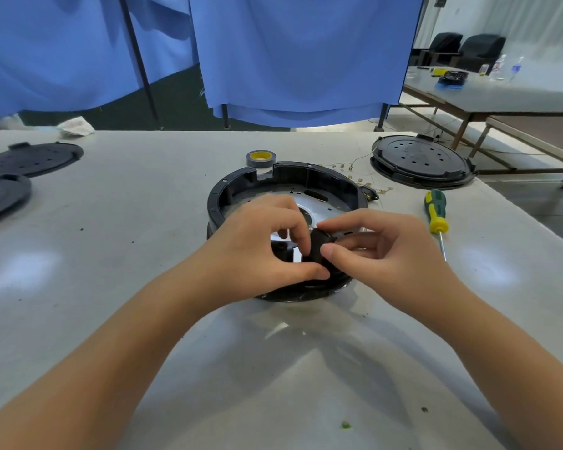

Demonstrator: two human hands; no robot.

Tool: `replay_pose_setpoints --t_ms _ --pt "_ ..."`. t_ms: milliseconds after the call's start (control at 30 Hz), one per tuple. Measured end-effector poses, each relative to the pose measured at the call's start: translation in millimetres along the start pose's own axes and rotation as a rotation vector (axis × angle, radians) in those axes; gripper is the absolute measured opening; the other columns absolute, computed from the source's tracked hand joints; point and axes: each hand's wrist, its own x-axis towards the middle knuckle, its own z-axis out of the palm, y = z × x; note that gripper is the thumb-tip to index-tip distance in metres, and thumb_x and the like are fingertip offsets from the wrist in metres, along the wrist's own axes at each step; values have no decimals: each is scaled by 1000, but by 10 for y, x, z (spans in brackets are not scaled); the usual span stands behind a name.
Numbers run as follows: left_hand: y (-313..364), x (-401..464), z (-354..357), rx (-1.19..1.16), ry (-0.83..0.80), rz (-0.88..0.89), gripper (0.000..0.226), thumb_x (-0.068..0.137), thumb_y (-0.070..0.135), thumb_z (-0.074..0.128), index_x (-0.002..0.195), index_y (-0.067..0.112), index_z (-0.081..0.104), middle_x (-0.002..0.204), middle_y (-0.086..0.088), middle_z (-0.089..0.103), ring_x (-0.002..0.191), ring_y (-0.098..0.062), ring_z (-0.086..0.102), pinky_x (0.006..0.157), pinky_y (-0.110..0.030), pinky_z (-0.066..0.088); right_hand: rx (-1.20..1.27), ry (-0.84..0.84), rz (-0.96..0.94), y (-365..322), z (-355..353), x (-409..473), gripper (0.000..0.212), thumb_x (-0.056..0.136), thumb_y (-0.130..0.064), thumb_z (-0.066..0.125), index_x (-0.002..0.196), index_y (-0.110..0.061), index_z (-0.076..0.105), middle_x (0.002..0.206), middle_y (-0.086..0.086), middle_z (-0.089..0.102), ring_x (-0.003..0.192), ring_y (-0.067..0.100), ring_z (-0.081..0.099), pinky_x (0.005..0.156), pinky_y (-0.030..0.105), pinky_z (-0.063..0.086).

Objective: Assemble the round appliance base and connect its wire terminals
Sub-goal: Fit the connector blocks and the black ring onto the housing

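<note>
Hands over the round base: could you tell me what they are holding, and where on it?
Both hands, left and right, pinch a small black part by its sides, above the round base.

Both hands (257, 241) (376, 245) pinch black part (317, 250) over round base (293, 177).

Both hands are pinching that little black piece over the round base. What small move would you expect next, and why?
Probably lowering the small black part into the near side of the round base and pressing it home. The left hand and the right hand both pinch it just above the base's shiny inner plate, while the screwdriver lies untouched.
</note>
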Motion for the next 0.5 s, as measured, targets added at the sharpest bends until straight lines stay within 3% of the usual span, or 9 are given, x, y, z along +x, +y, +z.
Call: replay_pose_setpoints --t_ms 167,267,400,500 --pt "-84 1 -87 40 -76 -83 45 58 43 85 91 33 56 91 18 58 92 -4 55 80 -11 39 -35 73 -72 7 33 -59 29 77 4 72 88 -23 75 84 -4 71 75 9 71 69 15 53" --pt "-134 17 -112 68 -124 -158 57 56 46 87 101 33 55 92 17 62 93 -1 58 93 -25 39 -95 65 -145 33 82 -117 29 76 5 71 91 -19 76 88 -4 67 78 11 69 73 16 53" --pt "-139 22 -111 27 -174 -182 33 61 37 87 86 31 67 81 13 68 85 -5 62 84 -36 50 -218 49 -217 67 163 -165 31 76 3 73 94 -21 75 89 -7 62 78 9 67 74 15 53" --pt "-147 18 -110 10 -189 -192 27 63 37 85 82 33 67 80 11 68 83 -10 63 81 -40 51 -313 55 -282 94 171 -166 32 76 -1 74 97 -25 74 90 -10 61 79 10 67 74 18 55"
